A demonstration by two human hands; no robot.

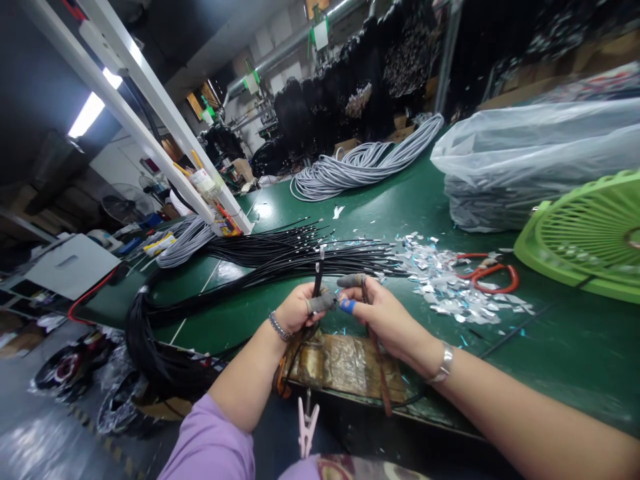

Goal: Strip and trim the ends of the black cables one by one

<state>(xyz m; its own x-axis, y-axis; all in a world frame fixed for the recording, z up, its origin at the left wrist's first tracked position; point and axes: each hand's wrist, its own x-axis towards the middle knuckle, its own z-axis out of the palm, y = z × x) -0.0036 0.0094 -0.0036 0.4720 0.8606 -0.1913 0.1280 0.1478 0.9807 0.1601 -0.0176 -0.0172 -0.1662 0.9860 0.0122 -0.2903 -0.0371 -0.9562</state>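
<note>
My left hand (307, 307) is closed around a short stretch of black cable (318, 279), whose pale end points up. Grey wrapping covers its thumb. Close beside it, my right hand (375, 310) is closed, with grey wrapping on a finger and blue tape on the thumb. A long thin tool with a reddish-brown handle (383, 380) passes through the right hand and hangs below it; its working end is hidden. The fingertips of both hands nearly meet at a small dark piece I cannot make out. Below them lies a worn, tape-covered board (355, 367) at the table edge.
A bundle of black cables (270, 273) lies behind my hands on the green table (280, 213). Silvery foil scraps (440, 283) and red-handled scissors (500, 279) are to the right, near a green fan (590, 233) and a plastic bag (540, 160). Grey cable coils (360, 170) lie farther back.
</note>
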